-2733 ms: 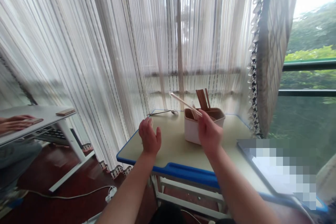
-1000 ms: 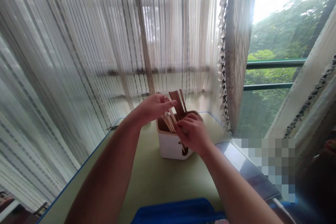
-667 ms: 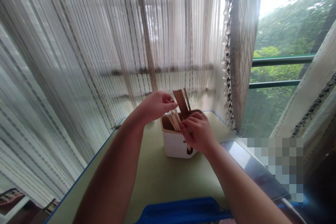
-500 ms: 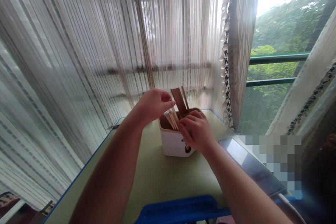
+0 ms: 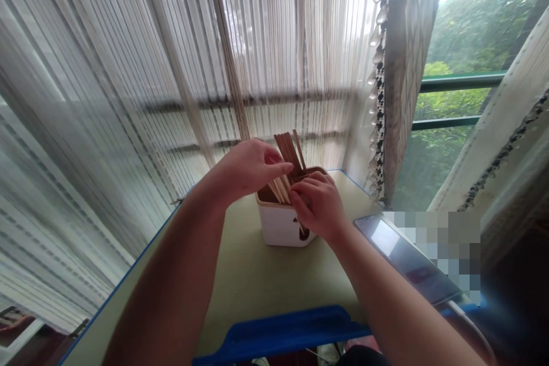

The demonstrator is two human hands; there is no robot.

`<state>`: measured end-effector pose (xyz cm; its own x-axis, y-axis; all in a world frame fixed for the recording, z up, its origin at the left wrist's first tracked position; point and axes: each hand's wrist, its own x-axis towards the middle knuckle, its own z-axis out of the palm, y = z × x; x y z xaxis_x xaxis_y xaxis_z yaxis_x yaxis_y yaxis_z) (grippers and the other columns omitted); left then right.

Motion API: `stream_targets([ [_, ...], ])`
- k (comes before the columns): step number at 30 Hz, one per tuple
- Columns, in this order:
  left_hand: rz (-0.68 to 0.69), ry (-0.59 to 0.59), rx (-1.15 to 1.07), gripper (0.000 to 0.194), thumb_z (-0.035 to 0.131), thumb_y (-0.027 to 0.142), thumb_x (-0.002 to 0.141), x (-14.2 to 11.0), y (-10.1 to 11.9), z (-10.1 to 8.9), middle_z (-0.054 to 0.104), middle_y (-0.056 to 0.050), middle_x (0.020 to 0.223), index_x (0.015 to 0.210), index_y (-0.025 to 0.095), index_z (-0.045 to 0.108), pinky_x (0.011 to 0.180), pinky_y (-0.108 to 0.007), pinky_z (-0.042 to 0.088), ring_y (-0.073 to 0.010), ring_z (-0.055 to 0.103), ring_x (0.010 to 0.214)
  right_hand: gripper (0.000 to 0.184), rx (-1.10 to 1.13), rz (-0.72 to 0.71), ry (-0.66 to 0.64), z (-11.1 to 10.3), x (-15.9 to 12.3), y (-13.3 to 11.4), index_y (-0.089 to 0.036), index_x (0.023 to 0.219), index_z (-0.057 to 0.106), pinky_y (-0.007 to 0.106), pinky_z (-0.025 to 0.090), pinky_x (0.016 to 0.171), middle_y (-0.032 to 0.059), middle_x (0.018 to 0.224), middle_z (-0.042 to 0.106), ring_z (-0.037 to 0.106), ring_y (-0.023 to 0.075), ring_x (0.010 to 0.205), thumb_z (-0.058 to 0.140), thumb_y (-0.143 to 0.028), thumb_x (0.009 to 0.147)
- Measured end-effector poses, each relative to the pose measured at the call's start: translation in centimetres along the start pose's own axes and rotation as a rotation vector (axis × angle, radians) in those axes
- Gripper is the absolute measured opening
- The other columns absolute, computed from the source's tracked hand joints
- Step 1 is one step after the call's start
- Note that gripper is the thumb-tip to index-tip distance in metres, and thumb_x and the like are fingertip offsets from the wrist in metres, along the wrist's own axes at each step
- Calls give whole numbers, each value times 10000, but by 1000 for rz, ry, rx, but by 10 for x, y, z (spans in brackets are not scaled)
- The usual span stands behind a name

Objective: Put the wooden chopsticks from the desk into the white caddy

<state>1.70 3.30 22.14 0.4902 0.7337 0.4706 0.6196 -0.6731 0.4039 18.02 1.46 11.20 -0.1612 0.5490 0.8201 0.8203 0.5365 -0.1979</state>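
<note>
A white holder box [image 5: 281, 226] with a tan rim stands on a pale green table [image 5: 261, 280]. Dark brown chopsticks [image 5: 290, 151] stand upright at its back. Pale chopsticks [image 5: 279, 189] lean out of its front left part. My left hand [image 5: 249, 167] hovers over the box's left rim, fingers curled and pinched at the pale chopsticks' tops. My right hand [image 5: 318, 208] covers the box's front right edge, fingers closed round the lower part of the pale chopsticks.
Striped sheer curtains [image 5: 180, 57] hang right behind the table. A phone [image 5: 403, 257] lies on the table's right side with a cable trailing off. A blue table edge [image 5: 283, 331] runs along the near side. A window with a green rail [image 5: 463, 81] is at right.
My right hand brought pale chopsticks from above the box down into it. My left hand rose from the table to the box's top. The view moved closer and rightward.
</note>
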Motion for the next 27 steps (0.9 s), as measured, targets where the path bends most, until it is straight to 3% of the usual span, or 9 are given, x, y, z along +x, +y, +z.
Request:
stream_targets([
  [4, -28, 43, -165, 262, 682, 359, 669, 1, -10, -1, 614, -23, 589, 825, 150, 705, 507, -248, 406, -158, 573, 546, 169, 0, 11, 8, 6, 2, 1, -210, 698, 675, 337, 341, 794, 10, 684, 656, 505, 180, 766, 518, -228, 758],
  [6, -45, 24, -223, 249, 705, 318, 650, 1, -17, -2, 618, -36, 570, 819, 134, 704, 504, -253, 429, -176, 597, 560, 185, -13, 9, 0, 9, 3, 1, -213, 680, 676, 337, 338, 797, 10, 665, 651, 506, 177, 757, 512, -228, 762],
  [10, -82, -72, -262, 244, 735, 244, 597, -2, -25, -5, 618, -41, 522, 804, 117, 705, 474, -258, 447, -198, 619, 545, 198, -34, 10, -12, 12, 4, 1, -214, 651, 669, 335, 331, 796, 10, 644, 648, 510, 172, 735, 515, -251, 771],
  [14, -179, -225, -328, 372, 730, 208, 565, -1, -28, -7, 664, -37, 609, 925, 127, 683, 478, -248, 466, -195, 642, 565, 177, -50, -1, -63, 12, 6, 2, -205, 702, 669, 318, 327, 768, 12, 682, 659, 529, 162, 741, 517, -256, 777],
  [17, -221, -266, -354, 403, 711, 222, 582, 0, -30, -8, 680, -26, 663, 973, 140, 659, 518, -236, 490, -180, 657, 612, 185, -54, -25, -104, 11, 7, 1, -199, 737, 665, 313, 325, 756, 18, 696, 655, 536, 162, 753, 494, -243, 791],
  [22, -225, -265, -357, 352, 693, 233, 618, -3, -24, -10, 672, -11, 644, 956, 143, 647, 549, -230, 509, -154, 653, 607, 171, -40, -37, -121, 10, 6, -3, -192, 743, 654, 313, 335, 747, 23, 669, 634, 537, 173, 742, 489, -221, 777],
  [27, -204, -191, -417, 326, 722, 217, 599, -4, -19, -6, 657, -12, 612, 909, 136, 658, 513, -231, 512, -154, 646, 572, 232, 37, -14, -2, 9, 5, -5, -175, 944, 635, 299, 370, 726, 27, 724, 640, 549, 167, 706, 491, -197, 763],
])
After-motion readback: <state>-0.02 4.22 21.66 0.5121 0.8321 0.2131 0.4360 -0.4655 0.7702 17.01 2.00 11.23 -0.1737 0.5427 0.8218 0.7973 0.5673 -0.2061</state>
